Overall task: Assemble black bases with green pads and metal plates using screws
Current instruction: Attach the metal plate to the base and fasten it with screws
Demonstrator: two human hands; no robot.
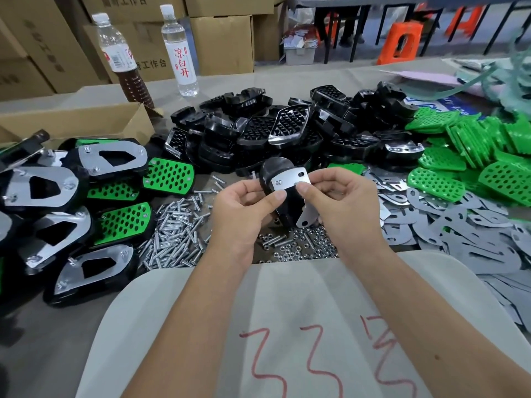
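I hold a black base (273, 170) above the table's middle, with a metal plate (290, 179) laid against it. My left hand (244, 208) grips the base from the left, thumb on the plate's lower edge. My right hand (330, 196) pinches the plate's right side, and the plate's tail (306, 218) sticks out below. Loose screws (172, 234) lie in a heap at lower left of my hands, and small nuts (301, 245) lie just beneath them. Black bases (287, 130) are piled behind, green pads (474, 147) at right, flat metal plates (459, 225) below those.
Finished assemblies (71, 196) with green pads and shiny plates are stacked at left. An open cardboard box (86, 122) and two bottles (181, 50) stand at back left, cartons behind them. A grey cushion with red marks (287, 340) lies under my forearms.
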